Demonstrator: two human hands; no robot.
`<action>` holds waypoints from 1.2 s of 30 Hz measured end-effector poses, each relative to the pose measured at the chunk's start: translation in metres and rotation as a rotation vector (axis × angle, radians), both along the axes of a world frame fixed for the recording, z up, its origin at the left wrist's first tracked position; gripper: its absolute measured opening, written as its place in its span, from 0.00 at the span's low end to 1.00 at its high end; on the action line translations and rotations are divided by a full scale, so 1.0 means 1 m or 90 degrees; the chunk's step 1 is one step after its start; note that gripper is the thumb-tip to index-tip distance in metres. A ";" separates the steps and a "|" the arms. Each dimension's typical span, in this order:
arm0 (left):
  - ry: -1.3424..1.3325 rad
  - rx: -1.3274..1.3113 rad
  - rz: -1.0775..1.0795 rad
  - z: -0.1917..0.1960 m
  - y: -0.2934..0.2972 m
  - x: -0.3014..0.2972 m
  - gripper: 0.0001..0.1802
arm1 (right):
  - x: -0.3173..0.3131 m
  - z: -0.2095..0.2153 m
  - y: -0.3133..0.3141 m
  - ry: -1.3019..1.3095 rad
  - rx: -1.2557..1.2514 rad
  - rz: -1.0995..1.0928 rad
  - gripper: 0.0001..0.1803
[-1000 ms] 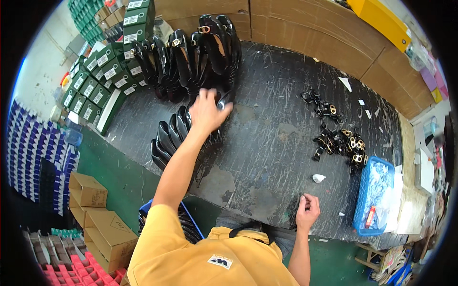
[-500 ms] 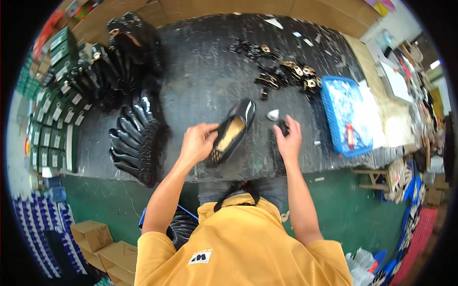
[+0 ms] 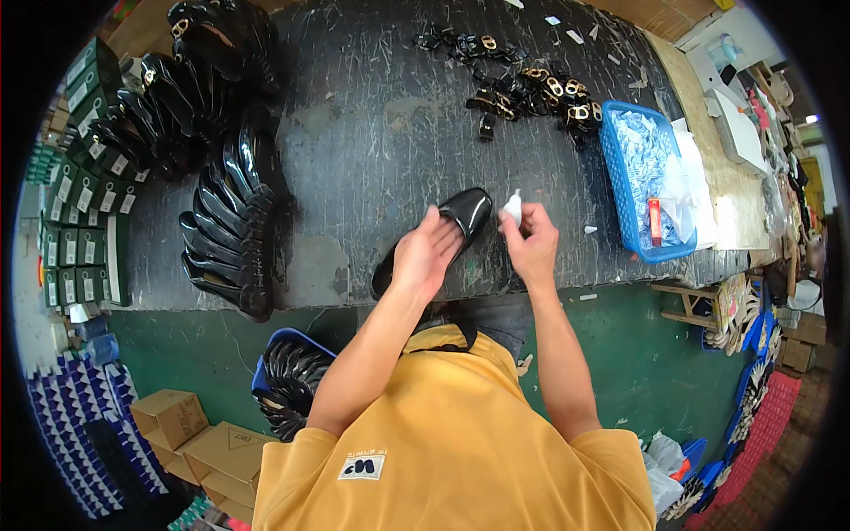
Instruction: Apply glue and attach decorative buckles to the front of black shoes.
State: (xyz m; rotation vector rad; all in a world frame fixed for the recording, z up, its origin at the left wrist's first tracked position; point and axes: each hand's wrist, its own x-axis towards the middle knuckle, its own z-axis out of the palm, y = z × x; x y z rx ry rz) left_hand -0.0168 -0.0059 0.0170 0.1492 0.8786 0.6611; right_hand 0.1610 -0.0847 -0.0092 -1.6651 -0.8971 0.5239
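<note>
Now pinches the small white bottle [image 3: 513,206], just lifted off the tabletop [image 3: 345,177], between drawn-together right fingers [image 3: 535,216] and extends unclosed left fingers [image 3: 448,236] over the black shoe [image 3: 469,207], so bringing bottle beside toe, just left of the pinch.

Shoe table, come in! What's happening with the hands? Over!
Left grip open over the black shoe, touch unclear. Right grip pinching a small white bottle. Blue basket stands off right.

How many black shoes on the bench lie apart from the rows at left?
1: the black shoe partly covered by the left hand, left of the small white bottle in the right hand. Others may be hidden behind the rows.
</note>
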 end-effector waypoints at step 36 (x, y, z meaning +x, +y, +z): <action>0.028 -0.001 0.056 -0.005 0.004 0.027 0.17 | -0.036 0.054 -0.014 -0.370 -0.125 0.127 0.07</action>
